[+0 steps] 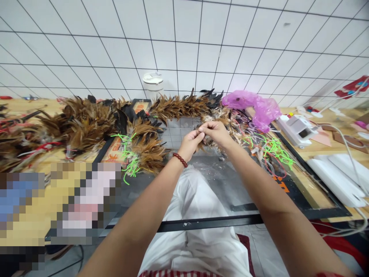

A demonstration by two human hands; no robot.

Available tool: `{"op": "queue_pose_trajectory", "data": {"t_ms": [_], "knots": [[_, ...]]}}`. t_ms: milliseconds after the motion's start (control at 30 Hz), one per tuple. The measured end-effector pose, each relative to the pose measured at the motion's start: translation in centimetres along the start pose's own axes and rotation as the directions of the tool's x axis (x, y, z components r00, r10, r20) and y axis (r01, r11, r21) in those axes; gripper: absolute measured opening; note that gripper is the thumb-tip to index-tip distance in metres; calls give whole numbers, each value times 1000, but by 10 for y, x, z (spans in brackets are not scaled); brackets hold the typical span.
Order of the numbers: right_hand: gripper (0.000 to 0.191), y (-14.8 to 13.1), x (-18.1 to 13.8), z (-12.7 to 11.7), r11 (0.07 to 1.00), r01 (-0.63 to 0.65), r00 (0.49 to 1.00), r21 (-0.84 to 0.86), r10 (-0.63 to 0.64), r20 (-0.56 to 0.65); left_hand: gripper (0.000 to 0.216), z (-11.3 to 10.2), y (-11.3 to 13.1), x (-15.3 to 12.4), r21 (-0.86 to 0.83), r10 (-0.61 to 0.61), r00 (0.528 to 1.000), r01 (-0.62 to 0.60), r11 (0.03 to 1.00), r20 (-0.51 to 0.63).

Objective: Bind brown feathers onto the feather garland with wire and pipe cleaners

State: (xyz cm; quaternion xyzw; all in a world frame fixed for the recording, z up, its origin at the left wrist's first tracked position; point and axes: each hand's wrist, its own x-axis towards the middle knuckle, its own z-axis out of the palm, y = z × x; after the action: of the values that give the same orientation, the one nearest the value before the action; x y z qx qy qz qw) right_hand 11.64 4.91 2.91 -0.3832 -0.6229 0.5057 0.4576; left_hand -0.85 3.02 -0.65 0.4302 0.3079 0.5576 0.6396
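Fingertips meeting over the middle of the glass-topped table, my left hand (191, 144) and my right hand (216, 132) are both closed in a pinch. What lies between the fingers is too small or hidden to name. Brown and pale feathers (227, 120) show just behind and below my right hand. Beyond my hands stretches a long row of brown feathers (181, 105) with black ones at its right end. Left of my left hand lies a bundle of brown feathers (148, 152), its near end tied with bright green strings (129, 157).
A large heap of brown feathers (86, 119) covers the left side. To the right are a pink plastic bag (253, 105), tangled green strings (278, 150), a white device (296, 129) and white flat boxes (337, 177). A lidded white container (153, 82) stands by the tiled wall.
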Motion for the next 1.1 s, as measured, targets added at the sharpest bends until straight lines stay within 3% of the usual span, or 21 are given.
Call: {"op": "queue_pose_trajectory", "data": {"t_ms": [167, 267, 367, 500, 567, 667, 767, 833, 900, 967, 1033, 1100], "knots": [[34, 7, 8, -3, 997, -7, 978, -79, -10, -209, 25, -3, 1, 3, 6, 63, 975, -63, 998, -214], [22, 12, 10, -13, 947, -38, 969, -318, -43, -242, 24, -7, 4, 6, -29, 83, 944, -97, 995, -320], [16, 19, 10, -17, 807, -76, 977, -586, -57, -206, 21, -10, 5, 8, -40, 83, 910, -109, 993, -406], [35, 28, 6, -8, 644, -35, 981, -764, -124, -149, 18, -10, 7, 9, -45, 76, 881, -110, 993, -467], [36, 28, 4, -4, 520, -1, 989, -854, -124, -76, 19, -10, 7, 9, -48, 78, 875, -115, 992, -478], [22, 16, 1, -8, 292, -21, 1000, -956, -2, -23, 18, -10, 7, 9, -56, 78, 871, -120, 991, -484], [23, -6, 0, -21, 151, -127, 988, -980, 109, -111, 17, -10, 4, 9, -60, 83, 874, -127, 990, -478], [25, -16, 0, -28, 112, -161, 984, -981, 92, -151, 18, -11, 3, 10, -55, 87, 879, -128, 990, -469], [30, -20, -1, -26, 116, -128, 992, -985, -4, -129, 19, -11, 2, 10, -48, 89, 881, -126, 991, -465], [34, -16, -3, -17, 152, -12, 996, -988, -87, -25, 20, -11, 2, 9, -48, 91, 880, -127, 991, -467], [39, -9, -6, -3, 185, 130, 988, -974, -103, 112, 21, -10, 2, 9, -53, 92, 883, -131, 990, -461], [46, 0, -8, 8, 185, 187, 980, -965, -107, 170, 22, -10, 3, 8, -57, 92, 890, -131, 990, -446]]}}
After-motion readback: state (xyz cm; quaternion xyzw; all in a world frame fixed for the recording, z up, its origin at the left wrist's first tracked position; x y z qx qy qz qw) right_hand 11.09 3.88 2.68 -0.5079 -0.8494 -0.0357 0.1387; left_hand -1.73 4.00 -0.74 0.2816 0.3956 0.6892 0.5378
